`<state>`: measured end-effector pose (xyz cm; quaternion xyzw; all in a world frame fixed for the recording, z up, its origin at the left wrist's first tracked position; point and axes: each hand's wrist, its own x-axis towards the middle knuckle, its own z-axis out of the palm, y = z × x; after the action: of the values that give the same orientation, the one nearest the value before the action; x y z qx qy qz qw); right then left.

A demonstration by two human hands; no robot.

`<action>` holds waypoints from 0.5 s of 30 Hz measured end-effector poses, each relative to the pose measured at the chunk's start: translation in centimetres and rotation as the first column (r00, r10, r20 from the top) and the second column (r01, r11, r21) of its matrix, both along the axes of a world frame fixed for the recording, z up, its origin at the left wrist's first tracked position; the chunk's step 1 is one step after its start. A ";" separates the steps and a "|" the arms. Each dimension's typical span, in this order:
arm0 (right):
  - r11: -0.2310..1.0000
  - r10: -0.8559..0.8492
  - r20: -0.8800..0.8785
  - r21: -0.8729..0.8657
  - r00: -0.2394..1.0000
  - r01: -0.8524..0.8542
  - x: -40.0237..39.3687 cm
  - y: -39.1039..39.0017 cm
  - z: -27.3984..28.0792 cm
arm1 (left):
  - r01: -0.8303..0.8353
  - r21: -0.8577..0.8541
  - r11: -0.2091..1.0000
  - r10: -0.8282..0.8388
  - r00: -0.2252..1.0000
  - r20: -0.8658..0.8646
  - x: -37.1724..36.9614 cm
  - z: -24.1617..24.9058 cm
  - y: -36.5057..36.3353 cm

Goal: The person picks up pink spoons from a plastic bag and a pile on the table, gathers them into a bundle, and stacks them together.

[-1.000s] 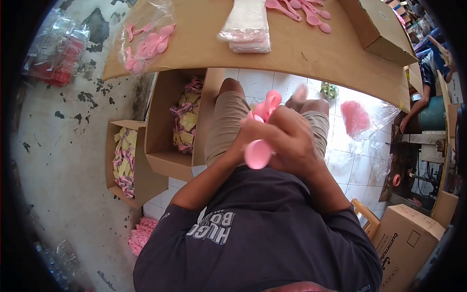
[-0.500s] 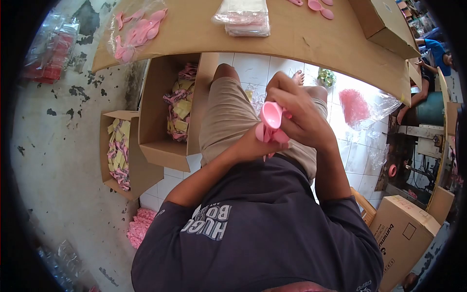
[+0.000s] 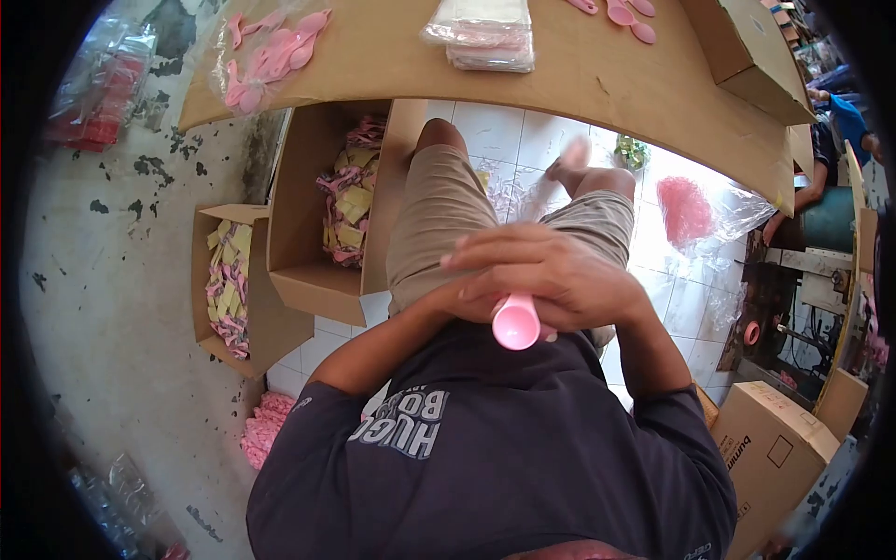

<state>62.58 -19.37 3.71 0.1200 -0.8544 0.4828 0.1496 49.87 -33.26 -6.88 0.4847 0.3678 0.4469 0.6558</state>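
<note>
Pink plastic measuring spoons are held in front of my belly, with one round bowl poking out toward me. My left hand is closed around them, mostly covered by the other hand. Over it lies my right hand, palm down, its fingers stretched across the top and slightly blurred. The handles and the other spoons are hidden between the hands.
A cardboard-topped table carries a clear bag of pink spoons, stacked plastic bags and loose spoons. Open boxes with pink and yellow pieces stand left. A closed carton is at right; another person sits beyond.
Both hands have come lower, nearer my belly. The right hand has gone from a bent grip beside the spoons to lying flat over the left. Fewer spoons show; my foot has moved.
</note>
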 end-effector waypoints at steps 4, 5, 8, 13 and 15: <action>0.998 0.042 0.046 -0.050 0.998 -0.040 0.2 -0.7 -1.0 | -0.075 -0.047 0.996 0.073 0.997 -0.031 0.2 -0.2 -0.9; 0.999 -0.029 0.002 -0.038 1.000 0.029 0.3 -0.7 -1.2 | -0.109 -0.046 0.993 0.107 0.994 -0.031 0.3 -0.2 -1.1; 0.862 -0.249 -0.186 -0.489 0.950 0.131 0.4 0.0 -1.5 | 0.010 -0.333 0.943 0.008 0.999 0.052 -0.6 2.7 0.3; 0.590 -0.721 0.078 -0.452 0.689 0.669 1.5 1.8 -0.3 | -0.462 -0.230 0.856 0.498 0.857 0.133 -0.3 1.4 2.1; 0.593 -0.682 0.209 -0.402 0.701 0.697 1.3 1.5 -1.0 | -0.541 -0.181 0.821 0.561 0.824 0.078 -0.8 1.5 2.7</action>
<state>63.85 -17.83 2.71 -0.2659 -0.6991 0.5736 0.3338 49.10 -30.56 -5.40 0.2770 0.4820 0.6186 0.5552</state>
